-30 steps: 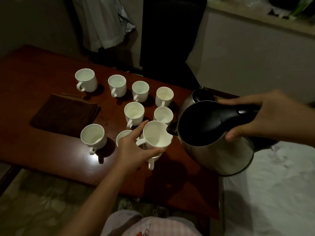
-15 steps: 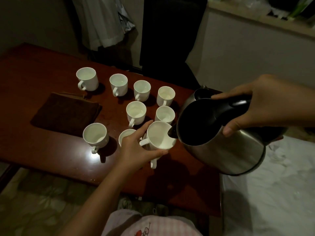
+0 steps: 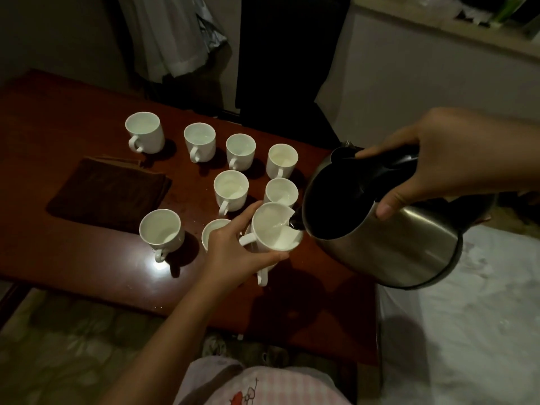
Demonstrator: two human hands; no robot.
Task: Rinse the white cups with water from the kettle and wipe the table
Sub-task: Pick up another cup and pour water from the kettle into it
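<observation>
Nearest the camera, the person's left hand (image 3: 233,252) wraps a white cup (image 3: 276,229) from the side, thumb under its near wall and fingers curled round the far wall, lifting it above another cup whose handle (image 3: 262,276) pokes out below. The right hand (image 3: 438,159) clamps the black handle of the steel kettle (image 3: 388,238), fingers folded over the top and the thumb pressed against the side, tipping it so the spout (image 3: 295,223) sits just over the cup's rim and a thin stream appears to run in. To do this well, the tilt should stay shallow so the flow stays narrow, and the cup should be kept level and close under the spout; likely a small amount is enough for swirling. On the red-brown table (image 3: 73,273) beyond, 7 more cups stand upright, 2 near (image 3: 161,230) (image 3: 214,232), 2 in the middle (image 3: 230,190) (image 3: 281,192) and 4 in the far row (image 3: 144,131) (image 3: 200,138) (image 3: 240,148) (image 3: 282,157), making 8 in fact. A folded brown cloth (image 3: 108,191) lies to the left, unused for wiping as yet.
</observation>
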